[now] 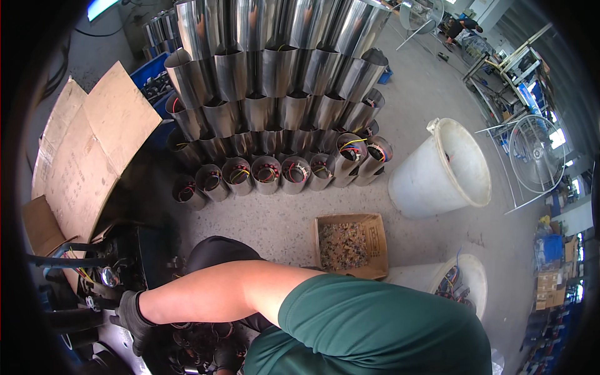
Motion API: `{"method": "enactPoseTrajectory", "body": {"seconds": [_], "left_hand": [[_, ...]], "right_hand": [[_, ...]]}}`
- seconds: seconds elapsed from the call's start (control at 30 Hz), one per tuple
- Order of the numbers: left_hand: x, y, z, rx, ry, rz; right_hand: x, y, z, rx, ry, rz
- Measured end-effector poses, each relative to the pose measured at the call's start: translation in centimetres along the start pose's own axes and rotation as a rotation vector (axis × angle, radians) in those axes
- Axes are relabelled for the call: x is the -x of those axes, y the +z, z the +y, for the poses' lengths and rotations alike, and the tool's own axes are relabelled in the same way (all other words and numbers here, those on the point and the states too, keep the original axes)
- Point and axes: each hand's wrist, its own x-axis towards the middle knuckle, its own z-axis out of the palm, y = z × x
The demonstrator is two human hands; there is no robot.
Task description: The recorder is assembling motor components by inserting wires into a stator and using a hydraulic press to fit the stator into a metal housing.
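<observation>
My left hand [132,315], in a dark glove, reaches out to the left on a bare forearm and rests against a dark machine [109,275] with wires and a small round shiny part. Its fingers curl downward; what they hold is hidden in shadow. Below my arm lie several dark round motor parts [194,344]. A dark gloved shape at the bottom edge looks like my right hand [226,357], mostly hidden by my green shirt. A dark rounded thing [219,250] shows just above my forearm.
Shiny metal cylinders [275,69] with coloured wiring stand stacked in rows ahead. A white bucket [444,172] lies tilted at the right, and another bucket [469,275] holds wired parts. An open cardboard box [350,244] holds small scraps. Cardboard sheets [87,150] lean at the left.
</observation>
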Motion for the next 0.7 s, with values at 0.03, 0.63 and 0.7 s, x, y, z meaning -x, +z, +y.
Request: {"method": "enactPoseTrajectory", "body": {"seconds": [0.03,0.63,0.7], "left_hand": [[-1.2,0.5,0.5,-0.056,-0.007,-0.014],[-2.4,-2.6,1.6,-0.090,-0.119,0.201],[-0.2,-7.6,2.4,-0.178,-0.071,0.149]], "right_hand": [[-0.5,0.5,0.7,-0.002,0.011,0.002],[-0.1,2.8,-0.3,0.020,-0.177,-0.183],[0.4,2.4,0.6,0.067,-0.141,-0.221]]}}
